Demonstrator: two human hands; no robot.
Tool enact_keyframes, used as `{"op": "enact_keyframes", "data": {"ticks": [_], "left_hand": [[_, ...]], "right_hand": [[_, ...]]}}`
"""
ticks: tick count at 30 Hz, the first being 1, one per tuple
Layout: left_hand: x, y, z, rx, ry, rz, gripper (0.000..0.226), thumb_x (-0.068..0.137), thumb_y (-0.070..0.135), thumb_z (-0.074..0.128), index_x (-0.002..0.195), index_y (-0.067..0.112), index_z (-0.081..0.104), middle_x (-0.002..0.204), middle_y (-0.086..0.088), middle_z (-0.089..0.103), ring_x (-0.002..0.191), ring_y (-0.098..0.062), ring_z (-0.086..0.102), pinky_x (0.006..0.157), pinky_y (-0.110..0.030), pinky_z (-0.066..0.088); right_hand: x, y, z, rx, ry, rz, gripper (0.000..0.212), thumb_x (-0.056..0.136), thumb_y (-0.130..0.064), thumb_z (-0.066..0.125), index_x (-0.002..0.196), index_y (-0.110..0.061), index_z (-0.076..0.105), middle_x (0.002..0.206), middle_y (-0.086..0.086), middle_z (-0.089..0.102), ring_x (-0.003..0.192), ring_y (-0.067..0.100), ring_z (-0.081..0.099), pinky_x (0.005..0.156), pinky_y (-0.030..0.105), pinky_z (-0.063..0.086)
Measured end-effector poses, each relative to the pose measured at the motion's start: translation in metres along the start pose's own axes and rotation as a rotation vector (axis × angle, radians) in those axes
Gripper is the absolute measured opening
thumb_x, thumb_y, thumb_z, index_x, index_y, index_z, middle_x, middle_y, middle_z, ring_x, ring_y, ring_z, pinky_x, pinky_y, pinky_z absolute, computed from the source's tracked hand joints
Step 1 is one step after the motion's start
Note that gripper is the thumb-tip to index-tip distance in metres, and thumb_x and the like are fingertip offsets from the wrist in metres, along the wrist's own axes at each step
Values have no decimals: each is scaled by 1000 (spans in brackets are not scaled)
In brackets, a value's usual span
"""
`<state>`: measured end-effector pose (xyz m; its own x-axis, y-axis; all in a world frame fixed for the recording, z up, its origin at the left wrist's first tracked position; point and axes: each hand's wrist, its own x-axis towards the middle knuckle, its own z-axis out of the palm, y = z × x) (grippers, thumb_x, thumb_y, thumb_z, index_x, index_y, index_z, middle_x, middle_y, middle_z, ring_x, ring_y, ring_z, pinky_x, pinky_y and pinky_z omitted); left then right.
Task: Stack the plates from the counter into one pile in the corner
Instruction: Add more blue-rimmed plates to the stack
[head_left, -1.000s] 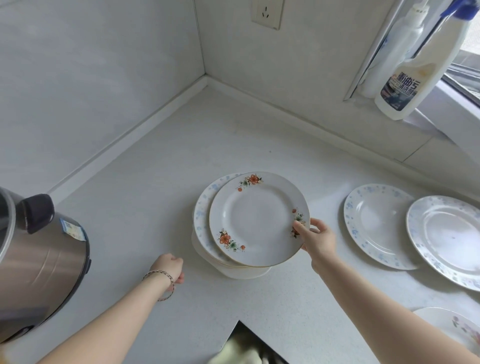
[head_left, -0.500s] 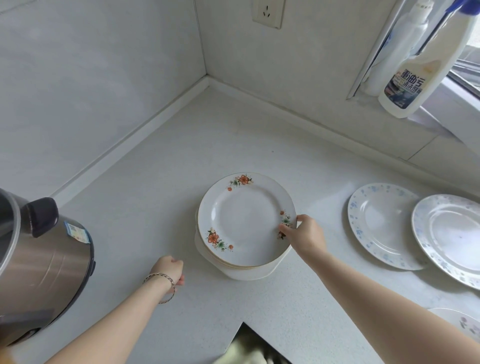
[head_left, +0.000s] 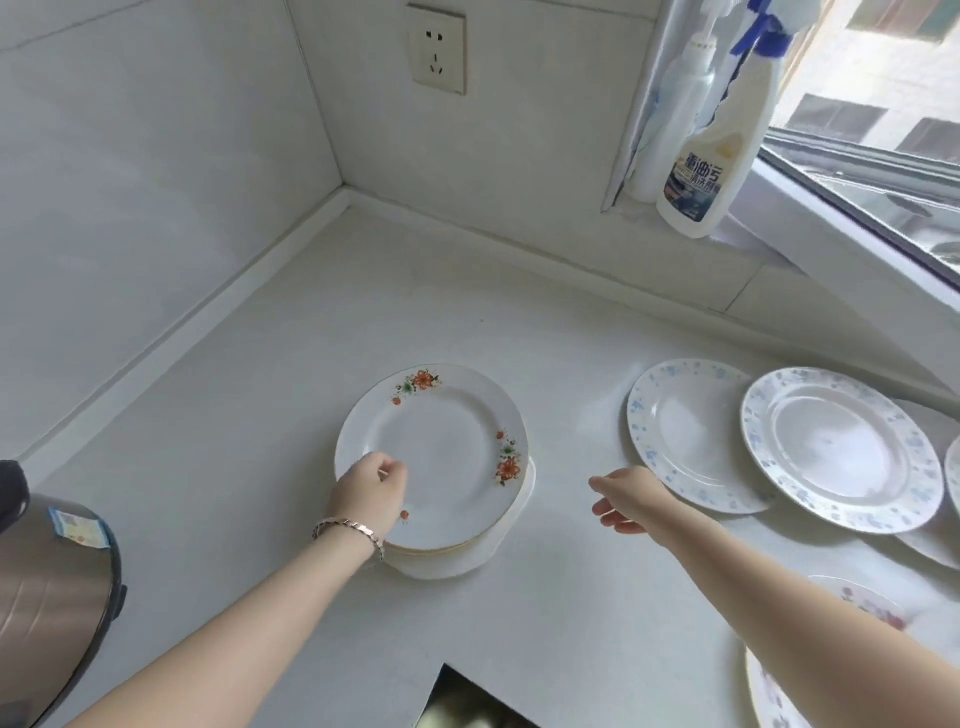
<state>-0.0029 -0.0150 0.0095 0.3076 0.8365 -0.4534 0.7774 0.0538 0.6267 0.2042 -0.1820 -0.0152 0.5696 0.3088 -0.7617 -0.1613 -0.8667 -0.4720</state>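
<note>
A pile of plates (head_left: 467, 556) stands on the white counter (head_left: 291, 395), short of the wall corner. Its top plate (head_left: 441, 441) is white with orange flowers. My left hand (head_left: 370, 491) rests with curled fingers on that plate's near-left rim. My right hand (head_left: 626, 501) hovers empty, fingers apart, between the pile and a blue-speckled plate (head_left: 685, 431). A second blue-speckled plate (head_left: 836, 447) overlaps it on the right. Two flowered plates, one (head_left: 867, 605) behind my right forearm and one (head_left: 769, 696) at the bottom edge, lie partly hidden.
A steel cooker (head_left: 52, 587) stands at the left edge. A spray bottle (head_left: 711, 150) and a white bottle (head_left: 675, 104) stand on the window ledge. A wall socket (head_left: 436, 49) is above the corner. A dark gap (head_left: 467, 701) cuts into the counter's near edge.
My right hand set the orange-flower plate on the pile, let go and drew back to the right. My left hand moved from the counter onto the plate's rim.
</note>
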Motion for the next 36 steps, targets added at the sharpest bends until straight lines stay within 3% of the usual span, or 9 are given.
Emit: {"op": "enact_keyframes", "data": {"ticks": [4, 8, 11, 13, 16, 20, 27, 36], "left_hand": [[-22, 50, 53, 131, -258, 122, 24, 90, 21, 42, 66, 18, 46, 57, 2, 57, 55, -19, 55, 70, -28, 48], [-35, 83, 107, 176, -404, 143, 22, 90, 11, 40, 68, 16, 39, 59, -1, 52, 47, -13, 49, 45, -17, 41], [-37, 98, 136, 262, -425, 166, 25, 90, 11, 39, 66, 16, 37, 58, -1, 53, 45, -13, 50, 46, -19, 36], [-37, 102, 149, 309, -435, 174, 25, 91, 12, 39, 67, 17, 38, 59, 0, 55, 46, -13, 52, 47, -19, 36], [-36, 106, 160, 339, -431, 161, 21, 91, 13, 39, 70, 15, 40, 61, -1, 57, 47, -14, 53, 46, -18, 34], [-37, 109, 165, 332, -411, 138, 23, 91, 10, 40, 68, 14, 42, 60, -3, 57, 47, -15, 53, 45, -17, 34], [-35, 101, 160, 325, -396, 110, 27, 91, 12, 43, 65, 16, 44, 59, -3, 59, 47, -15, 55, 54, -21, 37], [-27, 98, 140, 205, -347, 105, 28, 91, 7, 45, 64, 14, 44, 57, -6, 57, 47, -19, 54, 58, -23, 40]], "right_hand": [[1, 39, -49, 237, 83, 75, 15, 90, -15, 47, 102, -11, 55, 69, 3, 59, 54, 14, 53, 54, 21, 44], [7, 84, -96, 676, 202, 157, 22, 91, -17, 52, 109, -4, 55, 77, 8, 58, 67, 18, 59, 60, 23, 48], [15, 112, -126, 1029, 273, 252, 40, 93, -18, 51, 129, 0, 46, 113, 18, 61, 107, 29, 61, 84, 30, 50], [20, 125, -141, 1195, 276, 306, 50, 94, -20, 50, 138, -3, 36, 136, 19, 49, 125, 29, 51, 100, 33, 43], [34, 136, -155, 1405, 294, 319, 55, 95, -20, 50, 143, -5, 29, 146, 19, 37, 132, 28, 44, 107, 34, 38], [49, 139, -168, 1663, 338, 285, 51, 93, -10, 54, 140, -4, 36, 147, 13, 38, 133, 26, 43, 106, 34, 38], [68, 153, -168, 1808, 378, 251, 44, 95, -1, 46, 138, -6, 41, 141, 8, 48, 130, 24, 48, 98, 37, 42], [33, 157, -155, 1670, 295, 193, 38, 94, 3, 46, 131, -7, 45, 141, 7, 47, 133, 21, 43, 110, 33, 33]]}}
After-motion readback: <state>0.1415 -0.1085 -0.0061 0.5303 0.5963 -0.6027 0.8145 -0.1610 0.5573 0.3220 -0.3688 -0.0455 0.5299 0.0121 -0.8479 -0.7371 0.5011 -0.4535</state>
